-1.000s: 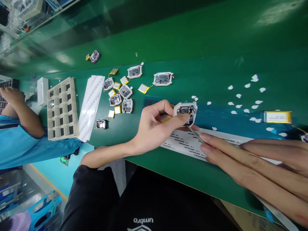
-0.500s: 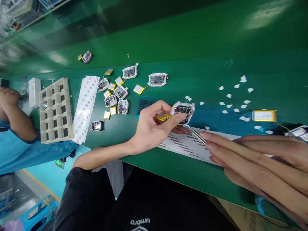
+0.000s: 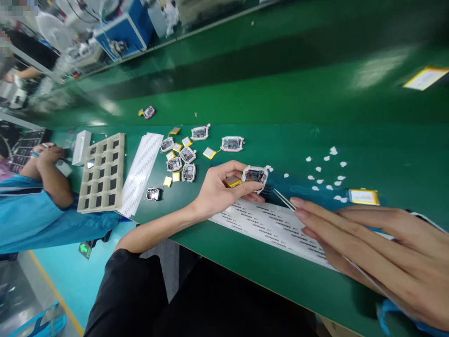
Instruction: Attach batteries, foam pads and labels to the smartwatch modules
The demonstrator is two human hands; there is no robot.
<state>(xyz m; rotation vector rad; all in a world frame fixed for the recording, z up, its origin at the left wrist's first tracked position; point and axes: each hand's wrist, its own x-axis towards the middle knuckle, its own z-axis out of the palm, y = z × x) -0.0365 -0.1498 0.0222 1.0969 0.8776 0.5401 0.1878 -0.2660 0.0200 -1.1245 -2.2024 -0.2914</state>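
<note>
On green mat point(image 3: 266, 267), L hand point(image 3: 220, 194) pinches plastic-framed PCB point(image 3: 255, 175), R hand point(image 3: 382, 248) tweezers point(image 3: 284, 200).

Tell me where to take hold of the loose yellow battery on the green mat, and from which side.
Pinch the yellow battery by its long edges, coming down from the near side, by your right hand. It lies flat on the green mat, thin and oblong, so its edges likely give the surest hold.

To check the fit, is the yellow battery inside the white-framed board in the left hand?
No, it's outside: the yellow battery sits held by the left hand, beside the white-framed board.
</note>
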